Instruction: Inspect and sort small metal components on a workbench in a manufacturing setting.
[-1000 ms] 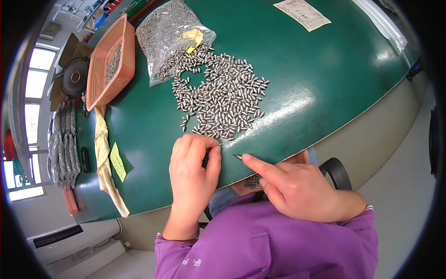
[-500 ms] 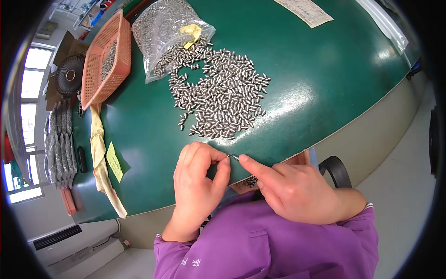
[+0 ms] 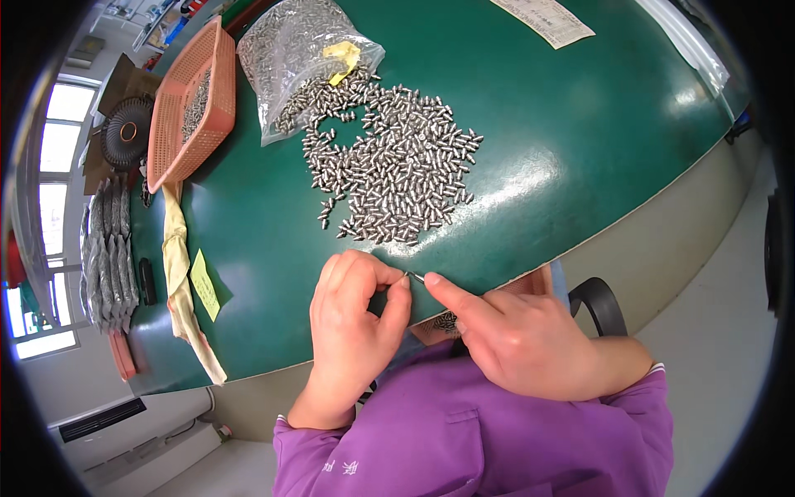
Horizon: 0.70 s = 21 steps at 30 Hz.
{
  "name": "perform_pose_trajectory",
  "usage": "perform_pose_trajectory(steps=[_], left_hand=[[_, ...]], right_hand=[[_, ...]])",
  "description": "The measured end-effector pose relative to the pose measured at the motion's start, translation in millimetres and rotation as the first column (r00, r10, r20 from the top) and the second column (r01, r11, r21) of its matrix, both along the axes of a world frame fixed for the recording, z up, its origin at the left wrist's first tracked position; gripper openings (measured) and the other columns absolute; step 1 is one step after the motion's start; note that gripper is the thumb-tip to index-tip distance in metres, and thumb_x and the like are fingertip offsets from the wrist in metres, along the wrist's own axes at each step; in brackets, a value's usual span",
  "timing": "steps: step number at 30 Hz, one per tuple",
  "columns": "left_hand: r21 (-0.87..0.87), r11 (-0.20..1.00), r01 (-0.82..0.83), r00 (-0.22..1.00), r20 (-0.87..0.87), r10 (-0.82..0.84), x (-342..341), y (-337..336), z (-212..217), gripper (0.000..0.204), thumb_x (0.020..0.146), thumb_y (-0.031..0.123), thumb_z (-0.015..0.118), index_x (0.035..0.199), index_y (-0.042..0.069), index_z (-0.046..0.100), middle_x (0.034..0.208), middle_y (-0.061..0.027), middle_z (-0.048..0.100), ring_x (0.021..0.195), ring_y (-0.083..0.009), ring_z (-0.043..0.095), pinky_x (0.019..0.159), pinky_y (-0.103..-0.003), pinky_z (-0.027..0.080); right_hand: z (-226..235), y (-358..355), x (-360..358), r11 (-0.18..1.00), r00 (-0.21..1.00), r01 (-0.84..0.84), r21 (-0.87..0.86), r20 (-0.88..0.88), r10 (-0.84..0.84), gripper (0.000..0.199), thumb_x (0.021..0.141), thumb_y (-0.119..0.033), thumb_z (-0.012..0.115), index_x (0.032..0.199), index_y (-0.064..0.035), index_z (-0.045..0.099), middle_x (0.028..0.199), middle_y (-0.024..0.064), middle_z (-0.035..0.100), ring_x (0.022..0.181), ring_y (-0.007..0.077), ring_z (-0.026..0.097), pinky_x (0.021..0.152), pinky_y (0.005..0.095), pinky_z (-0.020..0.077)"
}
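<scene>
At the near edge of the green table, my left hand (image 3: 352, 319) is closed in a pinch, thumb against index finger. Between those fingertips is a small metal piece, mostly covered. My right hand (image 3: 530, 340) is closed around a thin metal tool, its index finger stretched along it; only the slim tip (image 3: 416, 277) shows, meeting the left fingertips. Most of the tool is hidden by the hand, so its kind is unclear. Just beyond my hands lies a spread of small, pointed silver metal parts (image 3: 406, 166).
A clear plastic bag (image 3: 281, 62) of the same parts lies behind the spread, beside a pink plastic basket (image 3: 219, 124). A yellow cloth strip (image 3: 175, 248), a yellow-green note (image 3: 204, 286), a black marker (image 3: 146, 282) and filled bags (image 3: 108, 257) are at left. A paper slip (image 3: 546, 21) lies far back.
Both hands keep nearly the same pose at the table edge. The view has shifted very slightly; nothing has visibly been picked up or let go.
</scene>
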<state>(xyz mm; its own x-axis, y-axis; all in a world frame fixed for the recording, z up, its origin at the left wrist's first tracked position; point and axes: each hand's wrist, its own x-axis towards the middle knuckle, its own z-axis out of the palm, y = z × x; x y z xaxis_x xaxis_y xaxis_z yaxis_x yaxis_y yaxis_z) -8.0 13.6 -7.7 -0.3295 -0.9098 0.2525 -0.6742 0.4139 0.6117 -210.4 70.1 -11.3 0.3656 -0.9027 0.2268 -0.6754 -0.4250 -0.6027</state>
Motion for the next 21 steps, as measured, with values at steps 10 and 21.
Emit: perform_pose_trajectory(steps=[10, 21], left_hand=[[0.008, 1.0, -0.009, 1.0, -0.001, 0.009, 0.6, 0.2, 0.3, 0.016, 0.076, -0.009, 0.072, 0.082, 0.001, 0.06, 0.079, -0.0083, 0.058, 0.075, -0.0234, 0.057, 0.064, -0.033, 0.048], [-0.094, 0.988, -0.126, 0.99, 0.047, 0.131, 6.1, -8.9, 1.0, 0.019, 0.079, 0.0, 0.076, 0.093, 0.005, 0.065, 0.086, -0.0085, 0.062, 0.078, -0.0274, 0.06, 0.072, -0.039, 0.049]], right_hand=[[10.2, -3.6, 0.4, 0.998, 0.987, -0.065, -0.015, -0.15, 0.062, 0.068, 0.079, -0.009, 0.065, 0.146, -0.0052, 0.055, 0.067, 0.0072, 0.053, 0.05, 0.0202, 0.057, 0.047, 0.0347, 0.0481], [10.2, -0.9, -9.1, 0.991, 0.999, 0.006, 0.133, 0.032, -0.01, 0.057, 0.087, -0.004, 0.067, 0.142, -0.0127, 0.059, 0.083, 0.0062, 0.068, 0.068, 0.0248, 0.066, 0.061, 0.037, 0.055]])
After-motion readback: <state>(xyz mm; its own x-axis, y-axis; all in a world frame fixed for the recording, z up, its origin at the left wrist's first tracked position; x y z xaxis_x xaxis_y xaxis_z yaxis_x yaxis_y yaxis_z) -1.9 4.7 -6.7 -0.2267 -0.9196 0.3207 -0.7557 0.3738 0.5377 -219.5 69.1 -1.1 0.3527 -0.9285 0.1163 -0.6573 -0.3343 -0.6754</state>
